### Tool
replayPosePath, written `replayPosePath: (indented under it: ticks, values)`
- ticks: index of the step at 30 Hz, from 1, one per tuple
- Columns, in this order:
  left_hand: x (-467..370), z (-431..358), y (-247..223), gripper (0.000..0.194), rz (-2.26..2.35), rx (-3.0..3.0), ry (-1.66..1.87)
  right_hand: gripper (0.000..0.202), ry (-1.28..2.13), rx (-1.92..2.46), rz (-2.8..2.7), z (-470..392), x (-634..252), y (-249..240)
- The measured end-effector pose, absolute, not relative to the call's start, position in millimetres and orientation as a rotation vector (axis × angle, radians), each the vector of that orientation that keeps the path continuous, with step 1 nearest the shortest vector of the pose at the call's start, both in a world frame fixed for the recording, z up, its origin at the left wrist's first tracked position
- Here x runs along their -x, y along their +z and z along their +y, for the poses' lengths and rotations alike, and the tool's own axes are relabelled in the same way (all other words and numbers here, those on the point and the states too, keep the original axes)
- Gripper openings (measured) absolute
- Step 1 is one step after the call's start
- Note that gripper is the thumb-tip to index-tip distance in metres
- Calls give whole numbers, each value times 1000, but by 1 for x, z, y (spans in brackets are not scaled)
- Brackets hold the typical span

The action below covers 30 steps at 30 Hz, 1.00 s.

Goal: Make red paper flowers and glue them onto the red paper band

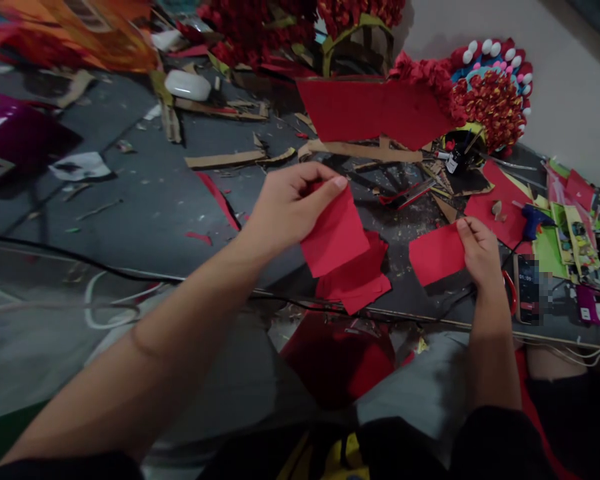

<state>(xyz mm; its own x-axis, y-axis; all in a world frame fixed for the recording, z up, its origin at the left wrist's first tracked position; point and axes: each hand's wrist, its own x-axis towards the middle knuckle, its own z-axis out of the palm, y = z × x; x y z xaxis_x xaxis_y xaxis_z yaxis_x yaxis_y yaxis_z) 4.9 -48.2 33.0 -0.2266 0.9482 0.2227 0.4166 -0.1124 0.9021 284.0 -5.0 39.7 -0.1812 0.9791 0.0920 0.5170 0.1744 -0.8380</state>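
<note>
My left hand (pixel 300 203) pinches the top edge of a red paper square (pixel 336 233), which hangs above a loose pile of red paper pieces (pixel 357 283) near the table's front edge. To the right, my right hand (pixel 479 250) grips the corner of another red paper piece (pixel 436 255), held out toward the left. The two held pieces are apart from each other. A larger dark red sheet (pixel 340 360) lies low between my legs, below the table edge.
Cardboard strips (pixel 365 151) and scraps litter the table behind my hands. A large red sheet (pixel 370 110) and red flower shapes stand at the back. On the right are a blue glue gun (pixel 535 221), a phone (pixel 529 287) and red-handled scissors (pixel 510 292). A black cable runs along the front edge.
</note>
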Motion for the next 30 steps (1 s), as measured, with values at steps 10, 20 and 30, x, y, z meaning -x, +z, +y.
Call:
replayPosePath:
  ticks: [10, 20, 30]
  values:
    - [-21, -62, 12, 32, 1568, -2091, 1000, 25, 979, 1404, -1847, -7, -270, 29]
    - [-59, -79, -1, 39, 1347, -2249, 930, 14, 1135, 1126, -1499, -35, -199, 19]
    - [-65, -75, 4, 15, 1486, -2243, 1521, 27, 1227, 1009, -1244, -76, -163, 8]
